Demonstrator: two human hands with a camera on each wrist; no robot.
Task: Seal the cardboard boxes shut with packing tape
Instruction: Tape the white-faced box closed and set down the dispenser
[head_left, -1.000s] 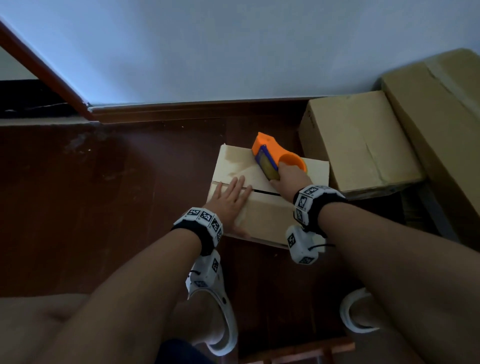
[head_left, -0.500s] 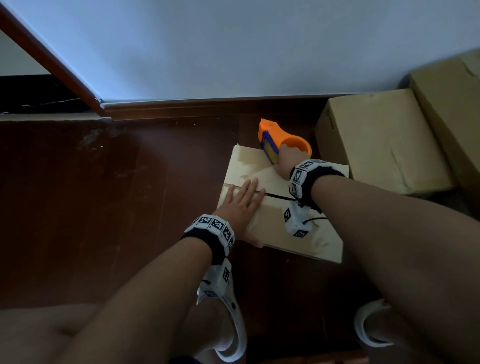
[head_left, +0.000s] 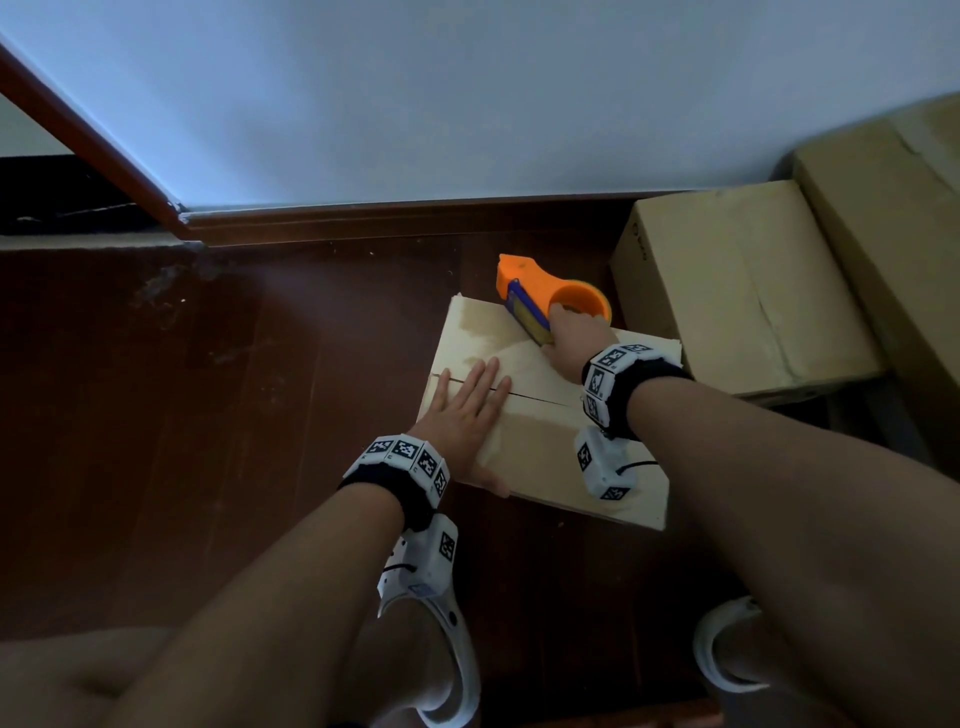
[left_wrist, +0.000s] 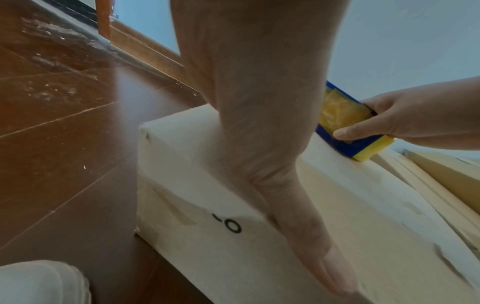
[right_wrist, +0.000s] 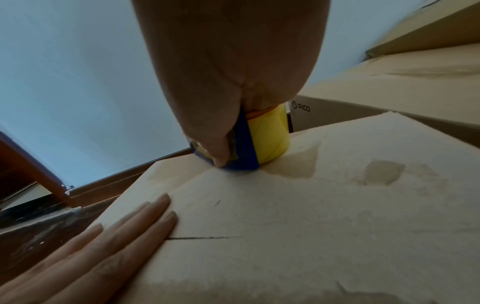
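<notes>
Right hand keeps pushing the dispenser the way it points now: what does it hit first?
Probably nothing on the box: the right hand and tape dispenser are at the box's far edge. Beyond lies bare floor, then the baseboard. Depth is uncertain.

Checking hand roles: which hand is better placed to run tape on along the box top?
Right. The right hand already grips the tape dispenser on the box; the left hand lies flat, steadying it.

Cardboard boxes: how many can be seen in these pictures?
3. One small box lies on the floor under both hands; a medium box stands to its right by the wall; a large box is at the right edge. Others may be outside the frame.
</notes>
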